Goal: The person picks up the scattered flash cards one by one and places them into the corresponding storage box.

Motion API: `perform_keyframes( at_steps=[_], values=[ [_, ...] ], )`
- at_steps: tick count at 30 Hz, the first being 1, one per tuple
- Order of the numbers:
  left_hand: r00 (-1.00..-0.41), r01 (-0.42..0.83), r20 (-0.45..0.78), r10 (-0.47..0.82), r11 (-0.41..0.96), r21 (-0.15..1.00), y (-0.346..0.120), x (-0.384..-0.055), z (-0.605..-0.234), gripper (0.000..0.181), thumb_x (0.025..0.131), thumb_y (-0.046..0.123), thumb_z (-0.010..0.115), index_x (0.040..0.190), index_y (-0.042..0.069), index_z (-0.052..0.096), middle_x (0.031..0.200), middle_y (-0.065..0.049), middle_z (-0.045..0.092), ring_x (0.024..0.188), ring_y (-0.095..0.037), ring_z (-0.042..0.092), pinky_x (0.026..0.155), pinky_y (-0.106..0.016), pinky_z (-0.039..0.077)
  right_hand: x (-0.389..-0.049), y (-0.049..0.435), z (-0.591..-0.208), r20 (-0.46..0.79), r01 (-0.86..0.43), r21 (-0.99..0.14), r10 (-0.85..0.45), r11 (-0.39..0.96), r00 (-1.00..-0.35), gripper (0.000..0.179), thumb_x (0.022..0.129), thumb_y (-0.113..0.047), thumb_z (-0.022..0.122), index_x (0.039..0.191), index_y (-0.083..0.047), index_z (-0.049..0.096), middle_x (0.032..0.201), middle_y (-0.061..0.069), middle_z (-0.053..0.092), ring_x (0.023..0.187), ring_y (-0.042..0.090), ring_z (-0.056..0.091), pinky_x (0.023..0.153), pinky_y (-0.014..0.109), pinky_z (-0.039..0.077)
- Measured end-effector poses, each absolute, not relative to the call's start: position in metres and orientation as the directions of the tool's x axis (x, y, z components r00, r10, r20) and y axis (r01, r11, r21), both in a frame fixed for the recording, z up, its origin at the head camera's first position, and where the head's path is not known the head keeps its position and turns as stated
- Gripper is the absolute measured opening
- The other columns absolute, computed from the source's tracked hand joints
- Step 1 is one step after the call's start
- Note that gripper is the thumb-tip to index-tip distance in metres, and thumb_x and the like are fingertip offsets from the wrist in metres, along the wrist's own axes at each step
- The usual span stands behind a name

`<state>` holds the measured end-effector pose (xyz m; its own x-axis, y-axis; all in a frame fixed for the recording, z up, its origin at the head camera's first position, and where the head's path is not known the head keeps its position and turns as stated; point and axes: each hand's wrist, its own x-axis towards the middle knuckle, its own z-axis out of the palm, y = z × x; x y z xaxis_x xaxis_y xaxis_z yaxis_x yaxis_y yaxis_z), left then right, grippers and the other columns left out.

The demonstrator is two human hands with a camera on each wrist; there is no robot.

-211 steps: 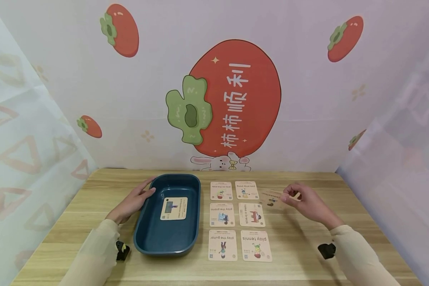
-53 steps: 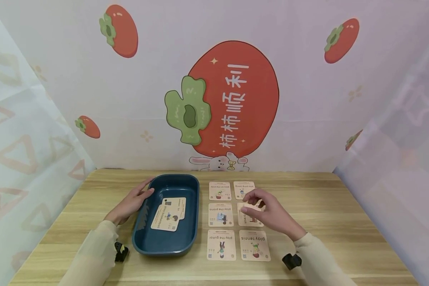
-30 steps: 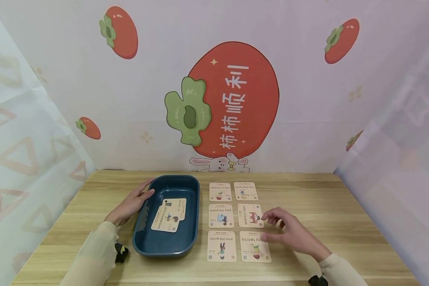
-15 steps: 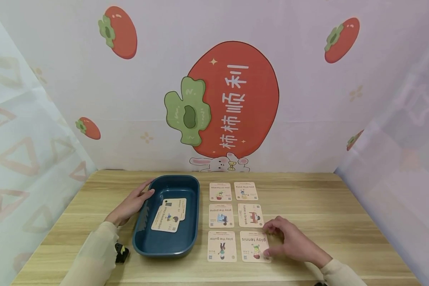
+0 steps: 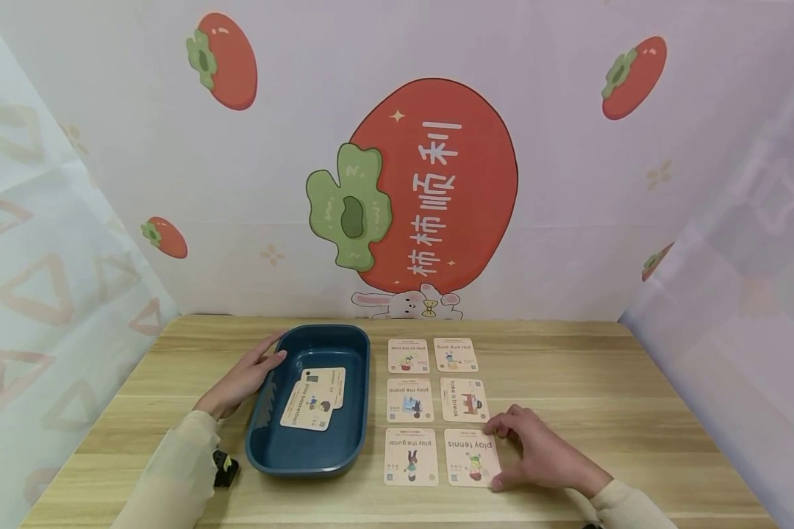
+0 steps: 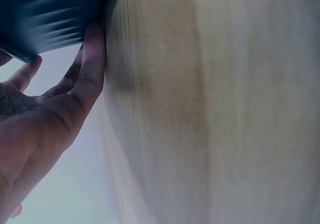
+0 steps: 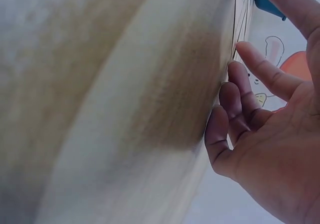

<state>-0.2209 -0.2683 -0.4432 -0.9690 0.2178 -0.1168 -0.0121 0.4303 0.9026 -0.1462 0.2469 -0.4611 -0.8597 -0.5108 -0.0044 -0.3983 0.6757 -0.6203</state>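
Observation:
My left hand (image 5: 245,380) holds the left wall of the dark blue plastic bin (image 5: 307,472), thumb over the rim and fingers along the outside. Several picture cards lie inside, the "play basketball" card (image 5: 311,402) on top. To the right, cards lie face up in two columns. My right hand (image 5: 548,454) pinches the "play tennis" card (image 5: 466,459) at its right side, index fingertip at the upper corner and thumb at the lower one. That card lies close to the table. From the right wrist view, the other fingers (image 7: 217,126) are bent against the tabletop.
Above the tennis card are the "take a break" (image 5: 464,400) and "play ping-pong" cards (image 5: 456,355). The left column has the "play on the slide" (image 5: 408,357), "play the piano" (image 5: 409,401) and "play the guitar" cards (image 5: 411,457). A persimmon-print backdrop (image 5: 556,272) stands behind the wooden table (image 5: 582,353).
The basketball card has come into the bin. My right hand has drawn back from over the cards and come down to the tennis card's right edge. My left hand has stayed on the bin.

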Motion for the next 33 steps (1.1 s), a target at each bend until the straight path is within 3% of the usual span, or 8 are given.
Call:
perform_keyframes(
  at_steps=[6,19,33],
  values=[
    [-0.968,-0.010,-0.116,0.222,0.429,0.903,-0.2684,-0.2211,-0.4430,0.068,0.110,0.043,0.043,0.164,0.015,0.015,0.156,-0.029,0.035,0.137,-0.048,0.042,0.107,-0.061,0.040,-0.1460,0.2447,-0.4600,0.000,-0.415,-0.599,-0.517,0.685,-0.856,0.067,0.061,-0.049,0.095,0.114,-0.021,0.065,0.098,-0.004,0.048,0.096,0.017,0.042,0.082,0.031,0.041],
    [-0.970,-0.020,-0.122,0.208,0.437,0.899,-0.2676,-0.2216,-0.4436,0.066,0.110,0.042,0.042,0.164,0.015,0.016,0.146,-0.029,0.047,0.127,-0.042,0.053,0.102,-0.056,0.046,-0.1441,0.2439,-0.4556,0.016,-0.433,-0.555,-0.512,0.710,-0.859,0.072,0.059,-0.051,0.095,0.117,-0.019,0.065,0.097,-0.007,0.047,0.094,0.015,0.041,0.081,0.031,0.040],
    [-0.968,-0.012,-0.119,0.221,0.432,0.902,-0.2677,-0.2213,-0.4433,0.067,0.110,0.042,0.042,0.164,0.013,0.015,0.148,-0.030,0.044,0.129,-0.044,0.051,0.102,-0.058,0.045,-0.1439,0.2467,-0.4564,0.034,-0.452,-0.547,-0.521,0.705,-0.853,0.071,0.058,-0.053,0.094,0.114,-0.021,0.064,0.096,-0.008,0.047,0.096,0.014,0.041,0.083,0.032,0.038]
  ],
)
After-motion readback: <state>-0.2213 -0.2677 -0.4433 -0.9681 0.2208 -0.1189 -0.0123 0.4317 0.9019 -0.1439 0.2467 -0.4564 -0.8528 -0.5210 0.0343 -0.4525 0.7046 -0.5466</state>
